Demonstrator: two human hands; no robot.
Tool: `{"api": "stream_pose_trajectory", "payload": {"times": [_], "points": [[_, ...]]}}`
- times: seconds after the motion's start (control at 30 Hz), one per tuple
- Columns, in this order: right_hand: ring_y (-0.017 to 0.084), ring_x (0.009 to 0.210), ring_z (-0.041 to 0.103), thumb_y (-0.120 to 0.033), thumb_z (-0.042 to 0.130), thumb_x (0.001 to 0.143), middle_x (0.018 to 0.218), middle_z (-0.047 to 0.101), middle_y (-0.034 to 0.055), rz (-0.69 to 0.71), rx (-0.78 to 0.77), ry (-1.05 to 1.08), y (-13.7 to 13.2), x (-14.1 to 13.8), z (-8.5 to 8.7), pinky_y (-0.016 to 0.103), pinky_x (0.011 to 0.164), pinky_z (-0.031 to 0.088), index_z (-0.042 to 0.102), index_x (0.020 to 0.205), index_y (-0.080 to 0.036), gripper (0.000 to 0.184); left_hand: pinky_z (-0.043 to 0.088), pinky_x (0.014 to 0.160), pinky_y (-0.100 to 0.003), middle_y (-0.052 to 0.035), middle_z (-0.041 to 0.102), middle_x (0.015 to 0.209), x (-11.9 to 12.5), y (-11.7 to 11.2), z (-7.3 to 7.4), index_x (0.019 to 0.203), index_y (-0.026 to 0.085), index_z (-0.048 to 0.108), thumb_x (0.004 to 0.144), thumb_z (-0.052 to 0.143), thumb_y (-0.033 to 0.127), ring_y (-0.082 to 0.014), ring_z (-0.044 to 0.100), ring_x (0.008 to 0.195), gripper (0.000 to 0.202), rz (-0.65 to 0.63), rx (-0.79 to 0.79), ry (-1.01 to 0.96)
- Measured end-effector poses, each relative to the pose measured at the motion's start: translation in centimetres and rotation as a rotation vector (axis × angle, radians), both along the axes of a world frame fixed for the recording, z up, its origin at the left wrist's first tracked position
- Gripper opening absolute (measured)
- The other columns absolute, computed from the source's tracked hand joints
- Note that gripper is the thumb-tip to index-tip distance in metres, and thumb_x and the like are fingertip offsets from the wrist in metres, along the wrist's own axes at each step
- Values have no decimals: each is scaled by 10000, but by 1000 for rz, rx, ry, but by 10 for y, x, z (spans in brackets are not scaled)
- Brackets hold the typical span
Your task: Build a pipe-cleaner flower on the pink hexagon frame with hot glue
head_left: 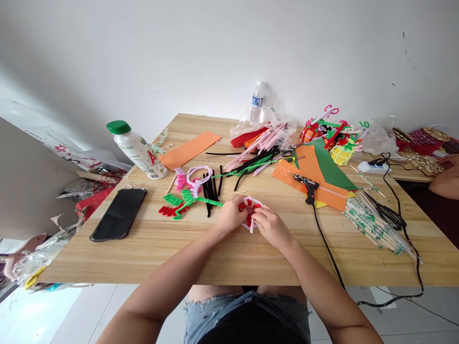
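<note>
Between my two hands, low over the front middle of the table, is a small round pipe-cleaner piece, red inside with a pale lilac rim. My left hand grips its left edge with closed fingers. On the other side my right hand pinches the rim, close to a pale pink end that sticks out toward me. Fingers hide part of the piece. Left of my hands lies a green pipe-cleaner stem with leaves, beside a lilac pipe-cleaner ring and several short black pipe cleaners.
A glue gun rests on orange card at right, its cord running off the front edge. Black scissors lie by wrapped sticks. A phone and a white bottle stand left. Another person's arm shows far right.
</note>
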State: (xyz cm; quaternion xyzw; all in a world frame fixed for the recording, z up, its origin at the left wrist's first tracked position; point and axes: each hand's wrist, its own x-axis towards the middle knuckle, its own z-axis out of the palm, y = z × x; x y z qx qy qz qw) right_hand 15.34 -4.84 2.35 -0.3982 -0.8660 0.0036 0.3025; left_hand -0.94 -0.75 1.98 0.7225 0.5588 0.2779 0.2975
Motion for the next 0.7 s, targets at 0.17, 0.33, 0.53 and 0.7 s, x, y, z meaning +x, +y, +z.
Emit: {"api": "stream_pose_trajectory", "payload": {"times": [0.17, 0.33, 0.53, 0.7], "points": [[215, 892, 564, -43, 451, 873, 847, 622, 85, 50, -37, 8, 4, 2, 4, 362, 787, 546, 630, 787, -169, 234, 482, 763, -248, -56, 695, 1015, -1, -1, 5, 1124, 198, 618, 707, 546, 156, -193, 645, 878, 426, 5, 17, 39], [206, 873, 549, -12, 448, 858, 831, 610, 75, 125, -109, 39, 11, 7, 9, 344, 770, 535, 611, 772, -166, 240, 471, 768, -237, -48, 699, 974, 0, 1, 9, 1065, 199, 636, 705, 542, 140, -186, 643, 873, 377, -25, 43, 54], [203, 885, 533, 7, 459, 844, 806, 615, 65, 136, -152, 55, 16, 8, 11, 338, 792, 517, 605, 756, -168, 245, 452, 707, -241, -52, 695, 875, 1, 3, 10, 900, 183, 656, 707, 547, 157, -187, 632, 816, 222, -22, 29, 81], [200, 868, 538, 33, 458, 818, 818, 615, 66, 120, -163, 15, 15, 9, 11, 326, 760, 508, 618, 726, -174, 277, 444, 695, -244, -41, 693, 858, 1, 6, 6, 894, 188, 655, 699, 559, 169, -185, 625, 792, 218, 17, 8, 30]]}}
